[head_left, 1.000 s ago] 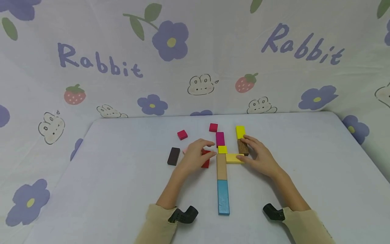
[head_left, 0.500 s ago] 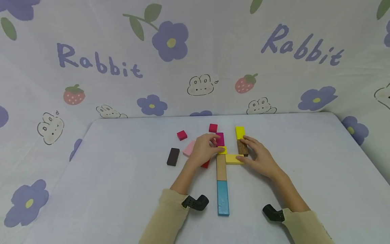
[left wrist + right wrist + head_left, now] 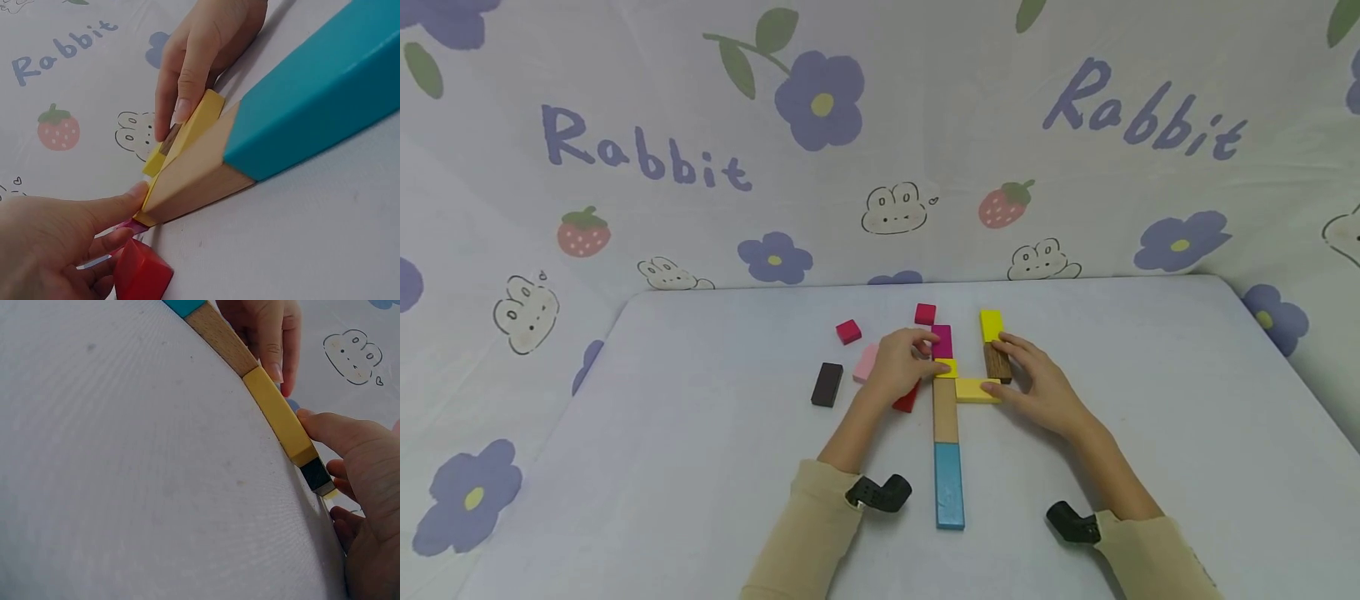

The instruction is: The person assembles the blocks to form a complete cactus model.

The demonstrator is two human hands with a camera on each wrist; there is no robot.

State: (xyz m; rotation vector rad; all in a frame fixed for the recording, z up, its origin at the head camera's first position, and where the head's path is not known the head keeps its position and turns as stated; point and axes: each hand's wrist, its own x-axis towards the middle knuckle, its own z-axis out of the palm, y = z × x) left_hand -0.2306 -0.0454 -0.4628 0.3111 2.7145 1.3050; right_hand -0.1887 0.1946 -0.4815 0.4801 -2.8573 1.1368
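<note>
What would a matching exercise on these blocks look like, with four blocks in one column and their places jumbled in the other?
Blocks
1. blue block
2. black block
3. pale yellow block
4. tan block

Places
A. touched by the thumb of the right hand
B. between the blue block and the small yellow block
C. farthest left of the visible blocks in the head view
D. nearest the person

Pairs: 1-D, 2-C, 3-A, 4-B

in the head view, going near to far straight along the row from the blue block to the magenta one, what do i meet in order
Blue block → tan block → small yellow block → magenta block
</note>
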